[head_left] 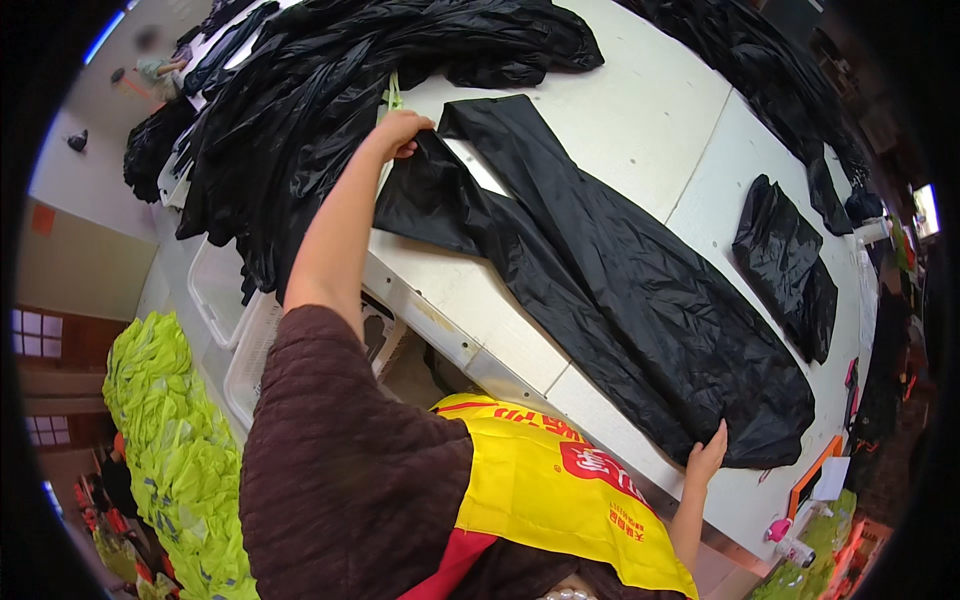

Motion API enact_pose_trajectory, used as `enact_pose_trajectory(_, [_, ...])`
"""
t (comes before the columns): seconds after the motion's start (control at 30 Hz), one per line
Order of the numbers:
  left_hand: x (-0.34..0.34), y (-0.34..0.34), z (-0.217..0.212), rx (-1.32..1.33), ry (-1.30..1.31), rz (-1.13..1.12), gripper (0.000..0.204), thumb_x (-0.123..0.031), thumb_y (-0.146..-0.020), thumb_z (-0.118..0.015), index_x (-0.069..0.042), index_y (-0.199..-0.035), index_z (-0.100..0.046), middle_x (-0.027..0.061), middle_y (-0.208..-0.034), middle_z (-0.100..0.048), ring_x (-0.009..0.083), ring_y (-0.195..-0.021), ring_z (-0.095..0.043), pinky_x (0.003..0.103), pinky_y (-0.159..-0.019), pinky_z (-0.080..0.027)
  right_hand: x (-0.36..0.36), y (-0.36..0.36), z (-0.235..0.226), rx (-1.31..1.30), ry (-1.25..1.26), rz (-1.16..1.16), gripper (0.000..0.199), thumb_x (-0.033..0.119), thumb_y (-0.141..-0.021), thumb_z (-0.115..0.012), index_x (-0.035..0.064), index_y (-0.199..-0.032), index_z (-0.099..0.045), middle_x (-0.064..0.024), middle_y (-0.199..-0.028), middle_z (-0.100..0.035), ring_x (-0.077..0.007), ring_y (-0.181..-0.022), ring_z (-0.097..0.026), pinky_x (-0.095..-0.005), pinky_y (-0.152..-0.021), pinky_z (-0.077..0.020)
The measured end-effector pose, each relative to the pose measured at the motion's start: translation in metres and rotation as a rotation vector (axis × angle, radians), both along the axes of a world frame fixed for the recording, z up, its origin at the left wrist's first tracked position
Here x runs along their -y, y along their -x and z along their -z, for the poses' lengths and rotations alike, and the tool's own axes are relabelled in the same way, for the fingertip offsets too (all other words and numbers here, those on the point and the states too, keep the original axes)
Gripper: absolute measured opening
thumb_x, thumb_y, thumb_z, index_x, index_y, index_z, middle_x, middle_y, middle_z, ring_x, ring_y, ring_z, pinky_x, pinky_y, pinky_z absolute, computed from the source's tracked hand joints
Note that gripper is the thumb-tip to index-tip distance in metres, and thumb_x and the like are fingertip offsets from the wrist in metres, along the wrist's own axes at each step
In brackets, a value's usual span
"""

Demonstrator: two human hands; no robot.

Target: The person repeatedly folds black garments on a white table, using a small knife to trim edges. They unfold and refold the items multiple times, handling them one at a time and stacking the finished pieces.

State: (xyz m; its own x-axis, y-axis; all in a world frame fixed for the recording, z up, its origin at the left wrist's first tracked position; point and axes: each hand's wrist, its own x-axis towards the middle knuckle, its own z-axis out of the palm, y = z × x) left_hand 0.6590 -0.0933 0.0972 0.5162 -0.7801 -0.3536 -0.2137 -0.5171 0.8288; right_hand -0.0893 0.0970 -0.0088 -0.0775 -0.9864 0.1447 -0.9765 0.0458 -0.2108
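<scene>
A pair of black, shiny trousers (640, 290) lies stretched diagonally over the white table, its two legs spread toward the far left. My left hand (400, 134) is closed on the end of the nearer leg, my arm reaching far out. At the near right, my right hand (708, 455) grips the edge of the wide upper end, some of its fingers hidden by the cloth. The fabric between my hands is wrinkled. A folded black garment (785, 268) lies to the right of the trousers.
A big heap of black garments (290, 110) covers the table's far left and hangs over its edge. White plastic baskets (250, 350) stand below, beside a bright yellow-green pile (175, 450). More black cloth (760, 80) lies along the far right. A bottle (795, 550) is at the near right corner.
</scene>
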Motion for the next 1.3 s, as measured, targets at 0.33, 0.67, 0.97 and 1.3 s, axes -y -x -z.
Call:
enact_pose_trajectory(0.33, [-0.154, -0.045, 0.01, 0.221, 0.464, 0.031, 0.005, -0.005, -0.073, -0.053, -0.002, -0.076, -0.056, 0.0033, -0.071, -0.054, 0.0159, -0.068, -0.051, 0.029, -0.064, -0.04, -0.002, 0.0, -0.008, 0.287, -0.022, 0.083, 0.069, -0.006, -0.064, -0.048, -0.0003, -0.132, -0.037, -0.0217, -0.13, -0.045, -0.0348, -0.121, -0.042, -0.0348, -0.102, -0.0311])
enact_pose_trajectory(0.67, [-0.071, -0.045, 0.008, 1.015, 0.155, 0.157, 0.022, -0.015, -0.083, -0.046, -0.009, -0.097, -0.062, 0.0192, -0.095, -0.061, 0.0365, -0.091, -0.058, 0.043, -0.076, -0.047, -0.011, 0.009, -0.013, 0.206, -0.131, 0.004, 0.074, -0.009, -0.062, -0.041, 0.0012, -0.135, -0.032, -0.0223, -0.135, -0.038, -0.0368, -0.125, -0.035, -0.0363, -0.105, -0.0269])
enact_pose_trajectory(0.97, [0.176, 0.048, 0.076, 0.763, 0.075, 0.298, 0.067, -0.044, -0.069, -0.069, 0.003, -0.115, -0.055, 0.0215, -0.108, -0.06, 0.0306, -0.094, -0.06, 0.035, -0.077, -0.048, -0.008, 0.007, -0.011, 0.198, -0.16, 0.002, 0.075, -0.013, -0.06, -0.038, -0.0002, -0.134, -0.032, -0.0195, -0.138, -0.035, -0.0343, -0.129, -0.032, -0.0357, -0.108, -0.0234])
enact_pose_trajectory(1.3, [0.136, 0.049, -0.031, -0.055, 0.493, 0.282, 0.023, -0.032, -0.077, -0.068, -0.011, -0.085, -0.065, -0.002, -0.079, -0.059, 0.0093, -0.073, -0.052, 0.025, -0.067, -0.041, -0.009, 0.006, -0.005, 0.196, -0.108, 0.005, 0.075, -0.013, -0.058, -0.037, 0.0007, -0.132, -0.036, -0.0181, -0.138, -0.034, -0.0334, -0.129, -0.031, -0.0366, -0.108, -0.0235])
